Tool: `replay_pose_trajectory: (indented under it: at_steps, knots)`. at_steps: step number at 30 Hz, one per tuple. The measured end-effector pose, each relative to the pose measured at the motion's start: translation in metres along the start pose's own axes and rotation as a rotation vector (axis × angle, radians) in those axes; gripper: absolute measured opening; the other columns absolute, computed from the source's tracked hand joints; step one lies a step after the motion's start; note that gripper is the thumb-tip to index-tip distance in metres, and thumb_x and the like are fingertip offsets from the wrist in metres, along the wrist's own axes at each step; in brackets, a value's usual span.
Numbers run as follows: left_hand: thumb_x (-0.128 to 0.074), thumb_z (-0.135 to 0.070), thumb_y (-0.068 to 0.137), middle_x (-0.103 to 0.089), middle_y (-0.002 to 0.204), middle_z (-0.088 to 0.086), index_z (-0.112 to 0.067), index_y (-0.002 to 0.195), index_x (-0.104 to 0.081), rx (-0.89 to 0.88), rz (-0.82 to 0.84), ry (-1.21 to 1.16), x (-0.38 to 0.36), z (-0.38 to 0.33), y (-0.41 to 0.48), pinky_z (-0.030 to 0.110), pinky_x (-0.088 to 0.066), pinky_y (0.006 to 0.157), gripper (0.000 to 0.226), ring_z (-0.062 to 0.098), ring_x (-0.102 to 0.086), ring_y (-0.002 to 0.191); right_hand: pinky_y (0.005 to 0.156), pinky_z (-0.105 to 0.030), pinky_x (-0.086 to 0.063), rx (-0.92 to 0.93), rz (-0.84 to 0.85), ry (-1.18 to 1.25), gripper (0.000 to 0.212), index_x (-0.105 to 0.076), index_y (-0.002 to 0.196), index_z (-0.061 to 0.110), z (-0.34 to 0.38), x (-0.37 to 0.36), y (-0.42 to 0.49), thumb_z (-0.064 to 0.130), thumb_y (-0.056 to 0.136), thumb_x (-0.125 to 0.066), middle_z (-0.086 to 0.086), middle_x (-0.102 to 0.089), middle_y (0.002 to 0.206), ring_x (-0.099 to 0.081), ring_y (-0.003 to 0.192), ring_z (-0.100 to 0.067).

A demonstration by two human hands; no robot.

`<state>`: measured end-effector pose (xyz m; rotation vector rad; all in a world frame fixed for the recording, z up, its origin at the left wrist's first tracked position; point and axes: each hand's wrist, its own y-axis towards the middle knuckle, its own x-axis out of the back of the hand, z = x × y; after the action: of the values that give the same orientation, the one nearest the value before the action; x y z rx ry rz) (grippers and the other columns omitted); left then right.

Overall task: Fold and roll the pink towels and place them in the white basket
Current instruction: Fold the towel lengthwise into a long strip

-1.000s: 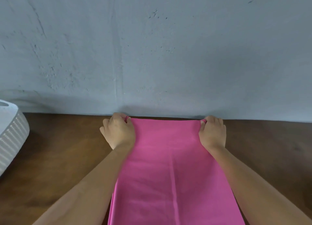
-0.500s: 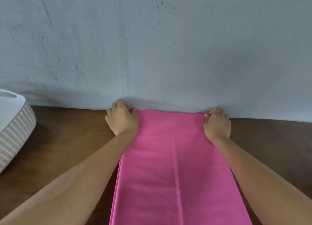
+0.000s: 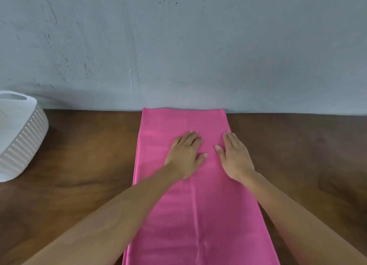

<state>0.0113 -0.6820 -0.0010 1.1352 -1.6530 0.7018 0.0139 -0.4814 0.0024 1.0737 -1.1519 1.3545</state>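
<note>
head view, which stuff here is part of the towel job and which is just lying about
Part of the job:
- towel, folded into a long strip on the table
- basket, at the far left
- left hand and right hand, both flat on the towel

Just there:
- table
- wall

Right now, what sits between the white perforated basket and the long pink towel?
Nothing: the head view shows only bare brown wooden tabletop between the white perforated basket and the flat pink towel.
</note>
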Motion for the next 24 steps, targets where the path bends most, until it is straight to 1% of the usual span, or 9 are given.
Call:
replay_pose_trajectory:
  at_steps: [1, 3, 8, 11, 15, 22, 24]
  knots:
    - [-0.036, -0.051, 0.105, -0.021, 0.167, 0.003, -0.018, 0.157, -0.03, -0.01, -0.004, 0.025, -0.002, 0.0, -0.003, 0.039, -0.005, 0.125, 0.063, 0.021, -0.01, 0.155, 0.127, -0.038, -0.008, 0.0, 0.016, 0.007, 0.071, -0.008, 0.161, 0.011, -0.001, 0.0, -0.01, 0.054, 0.105, -0.017, -0.001, -0.004, 0.17, -0.001, 0.156, -0.016]
    - [-0.032, -0.051, 0.105, -0.02, 0.167, 0.002, -0.018, 0.158, -0.029, -0.008, -0.019, 0.04, -0.002, 0.0, -0.006, 0.039, -0.006, 0.125, 0.062, 0.02, -0.01, 0.156, 0.127, -0.038, -0.004, 0.002, 0.026, 0.011, 0.071, -0.004, 0.162, 0.014, -0.004, -0.001, -0.032, 0.055, 0.104, -0.014, 0.001, 0.001, 0.17, 0.003, 0.156, -0.016]
    - [-0.036, -0.051, 0.104, -0.024, 0.166, 0.003, -0.019, 0.156, -0.033, 0.001, -0.025, 0.043, -0.002, 0.001, -0.004, 0.04, -0.011, 0.126, 0.061, 0.02, -0.014, 0.155, 0.127, -0.038, 0.0, 0.01, 0.07, -0.031, 0.075, 0.005, 0.161, 0.018, -0.012, -0.002, -0.091, 0.061, 0.1, -0.004, 0.007, 0.012, 0.168, 0.011, 0.155, -0.013]
    - [-0.035, -0.052, 0.104, -0.025, 0.166, 0.004, -0.019, 0.156, -0.033, 0.009, -0.017, 0.068, -0.004, 0.003, -0.005, 0.043, -0.014, 0.126, 0.062, 0.022, -0.017, 0.154, 0.127, -0.038, 0.002, 0.002, 0.087, -0.037, 0.077, 0.009, 0.161, 0.02, -0.016, -0.003, -0.131, 0.063, 0.098, 0.0, 0.009, 0.015, 0.167, 0.015, 0.154, -0.011]
    - [-0.036, -0.053, 0.103, -0.026, 0.166, 0.004, -0.02, 0.156, -0.033, 0.014, -0.013, 0.071, -0.004, 0.002, -0.004, 0.045, -0.014, 0.126, 0.062, 0.024, -0.019, 0.154, 0.126, -0.038, 0.005, 0.0, 0.103, -0.053, 0.076, 0.016, 0.159, 0.022, -0.024, -0.007, -0.185, 0.066, 0.098, 0.006, 0.011, 0.023, 0.165, 0.022, 0.152, -0.01]
    - [-0.036, -0.057, 0.102, -0.028, 0.164, 0.005, -0.02, 0.154, -0.035, 0.008, -0.002, 0.084, -0.003, 0.001, -0.006, 0.047, -0.016, 0.125, 0.064, 0.026, -0.021, 0.153, 0.125, -0.038, 0.002, 0.011, 0.071, -0.033, 0.078, 0.013, 0.16, 0.024, -0.037, -0.011, -0.265, 0.068, 0.096, 0.013, 0.015, 0.021, 0.165, 0.021, 0.152, -0.009]
    - [-0.036, -0.056, 0.102, -0.029, 0.164, 0.007, -0.019, 0.154, -0.036, -0.001, -0.007, 0.089, -0.003, 0.001, -0.005, 0.047, -0.017, 0.125, 0.064, 0.027, -0.022, 0.152, 0.125, -0.039, -0.002, 0.004, 0.043, -0.042, 0.075, 0.008, 0.161, 0.022, -0.039, -0.012, -0.284, 0.066, 0.099, 0.006, 0.013, 0.015, 0.167, 0.015, 0.154, -0.01]
